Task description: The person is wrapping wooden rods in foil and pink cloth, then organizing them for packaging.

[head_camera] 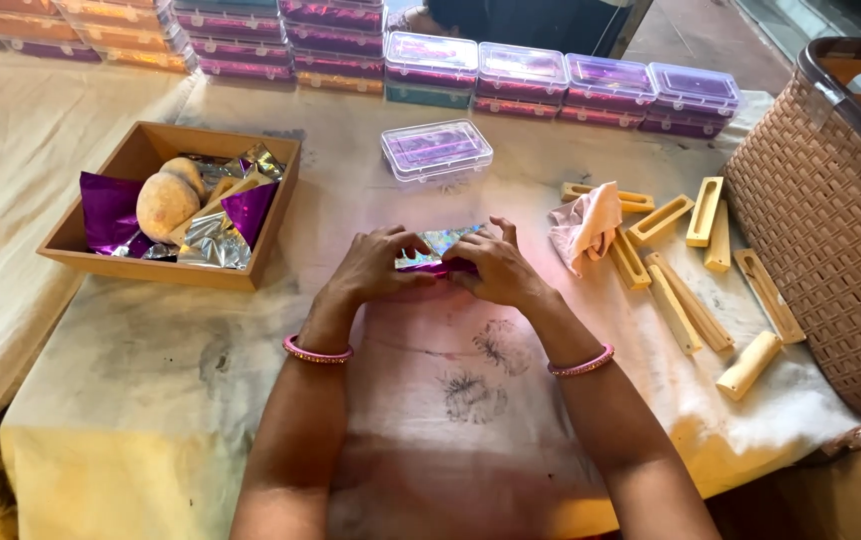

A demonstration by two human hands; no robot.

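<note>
Foil wrapper (pixel 437 250) pinched flat between both hands at table centre.
Head view: left hand (pixel 375 265) and right hand (pixel 498 268) close fingertips on its shiny edges; wooden tray (pixel 140 150) at 10 o'clock, wooden moulds (pixel 690 300) at 3. Thin foil could tear if it is pulled unevenly.
</note>
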